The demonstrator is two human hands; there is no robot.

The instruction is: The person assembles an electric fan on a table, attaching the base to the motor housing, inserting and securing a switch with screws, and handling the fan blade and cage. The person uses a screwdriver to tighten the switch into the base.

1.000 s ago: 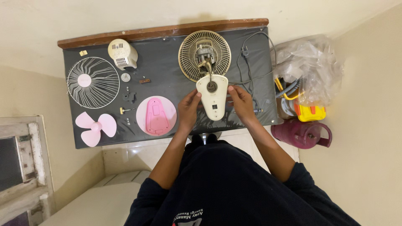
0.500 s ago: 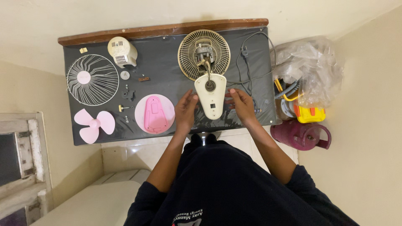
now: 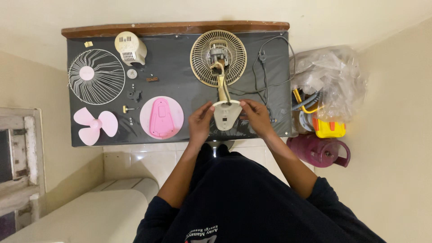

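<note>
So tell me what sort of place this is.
Probably a home repair corner: a dark mat-covered table against a plain wall holds a dismantled fan's pink three-blade propeller, white wire guard and cream stand base.

Pink blade, wire grille, jug

Tiny screws, indistinct

A home repair corner: fan parts spread on a dark table beside plain walls.
</note>
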